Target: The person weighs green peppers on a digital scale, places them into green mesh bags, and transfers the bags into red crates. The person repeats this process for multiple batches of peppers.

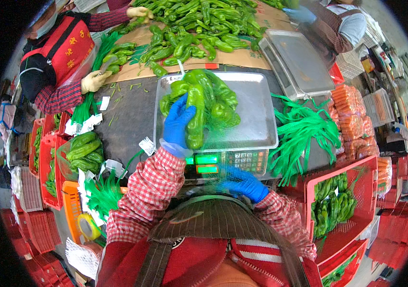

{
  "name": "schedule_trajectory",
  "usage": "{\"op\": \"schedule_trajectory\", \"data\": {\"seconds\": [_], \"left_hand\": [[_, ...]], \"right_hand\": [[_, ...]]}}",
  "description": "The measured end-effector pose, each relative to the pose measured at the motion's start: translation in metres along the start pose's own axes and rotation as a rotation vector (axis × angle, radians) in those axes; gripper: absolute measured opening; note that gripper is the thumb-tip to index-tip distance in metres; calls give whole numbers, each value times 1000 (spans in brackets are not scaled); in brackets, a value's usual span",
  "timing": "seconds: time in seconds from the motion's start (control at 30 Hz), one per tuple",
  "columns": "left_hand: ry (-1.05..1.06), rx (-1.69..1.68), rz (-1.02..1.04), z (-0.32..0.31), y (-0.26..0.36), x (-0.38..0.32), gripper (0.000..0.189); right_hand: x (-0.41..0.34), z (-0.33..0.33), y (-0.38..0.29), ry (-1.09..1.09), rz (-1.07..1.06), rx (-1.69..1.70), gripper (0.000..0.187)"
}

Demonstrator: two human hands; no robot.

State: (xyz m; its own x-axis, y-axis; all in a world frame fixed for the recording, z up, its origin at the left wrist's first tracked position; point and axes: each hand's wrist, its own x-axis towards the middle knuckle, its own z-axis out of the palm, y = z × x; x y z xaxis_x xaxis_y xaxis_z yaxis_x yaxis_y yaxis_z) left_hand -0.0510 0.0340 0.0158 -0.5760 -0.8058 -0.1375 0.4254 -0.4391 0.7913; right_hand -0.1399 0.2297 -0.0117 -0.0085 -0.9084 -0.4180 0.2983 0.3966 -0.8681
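Observation:
My left hand [179, 123], in a blue glove, grips a long green pepper [195, 125] above the steel pan of a digital scale [254, 132]. Beside it, more green peppers [222, 97] lie on the pan, at least some under thin green netting [218, 125]. The netting trails toward me over the lit scale display [207, 159]. My right hand [243, 184], gloved in blue and blurred, is in front of the scale's keypad, close to my apron. Its fingertips are too smeared to show whether they hold the netting.
Loose peppers [189, 21] are heaped on cardboard at the back. Green net bags [304, 132] lie right of the scale, near a second scale [297, 61]. A filled pepper bag [83, 152] sits left. A red crate [365, 215] stands right. Co-workers' gloved hands [94, 81] work across the table.

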Motion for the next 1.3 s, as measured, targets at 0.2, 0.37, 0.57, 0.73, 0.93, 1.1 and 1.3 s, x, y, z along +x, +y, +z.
{"op": "schedule_trajectory", "data": {"seconds": [0.2, 0.37, 0.57, 0.73, 0.93, 1.1, 1.3], "left_hand": [[-4, 483, 357, -11, -30, 23, 39], [-50, 877, 577, 2, -39, -4, 37], [-205, 1164, 694, 10, -7, -46, 31], [-327, 1112, 566, 22, -10, -89, 34], [-587, 1397, 403, 36, -24, -96, 30], [-466, 973, 476, 34, -29, -89, 17], [-427, 808, 183, 11, -31, -76, 10]], "right_hand": [[-43, -31, 1, 177, -188, 4, 24], [-43, -35, -5, 315, -260, 321, 60], [-26, -7, -5, 95, -42, 222, 30], [-47, -30, -7, 393, -328, 181, 8], [-40, -12, -22, 524, -472, 293, 7], [-34, -30, -16, 838, -474, 161, 8], [-21, -41, 11, 1001, -479, -311, 13]]}}
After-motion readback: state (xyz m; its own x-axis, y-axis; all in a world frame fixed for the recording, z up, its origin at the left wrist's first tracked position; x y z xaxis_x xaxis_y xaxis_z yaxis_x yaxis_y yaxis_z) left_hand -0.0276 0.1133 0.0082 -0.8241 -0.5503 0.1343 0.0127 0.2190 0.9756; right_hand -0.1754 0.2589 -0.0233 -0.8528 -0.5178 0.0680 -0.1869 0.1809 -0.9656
